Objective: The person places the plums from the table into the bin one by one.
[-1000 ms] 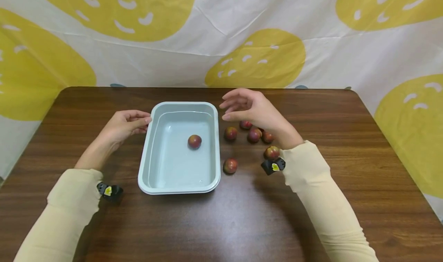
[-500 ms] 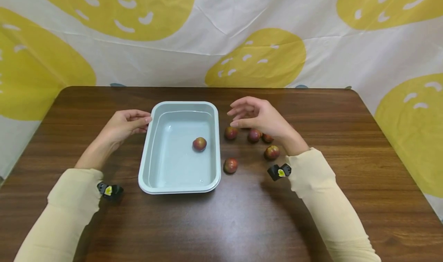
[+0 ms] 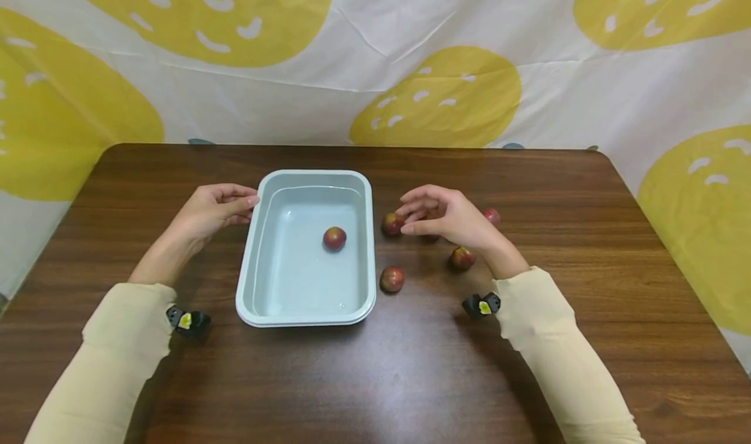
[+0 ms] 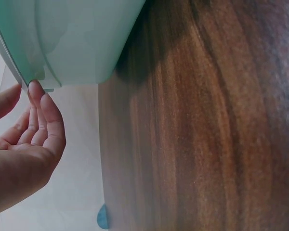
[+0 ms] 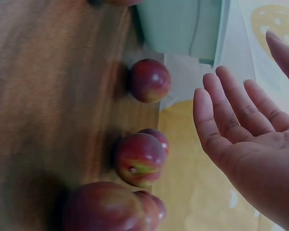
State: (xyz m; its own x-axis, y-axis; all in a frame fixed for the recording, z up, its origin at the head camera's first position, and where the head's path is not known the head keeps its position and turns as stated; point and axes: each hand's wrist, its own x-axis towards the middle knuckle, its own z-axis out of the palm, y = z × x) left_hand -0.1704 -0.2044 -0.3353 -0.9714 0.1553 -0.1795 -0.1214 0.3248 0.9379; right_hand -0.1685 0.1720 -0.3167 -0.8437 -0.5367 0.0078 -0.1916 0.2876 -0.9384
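"Since half a second ago, one dark-red round plum [image 3: 334, 238] has rolled slightly leftward inside the pale blue-grey rectangular plastic tray [image 3: 287, 268], and the right hand [image 3: 450, 217] has come down."

"Meaning?"

"One is in the tray; other plums [image 3: 392, 279] lie to its right on the brown wood-grain table [image 3: 293, 385]. That hand is now low over them."

"And the poses?"

"Left hand [image 3: 208, 210]: pinching the tray's left rim between thumb and fingers. Right: palm inward, fingers loosely curved, grasping nothing, fingertips just beside a red-and-yellow round plum [image 3: 390, 225]."

"Touching it?"

"Cannot tell."
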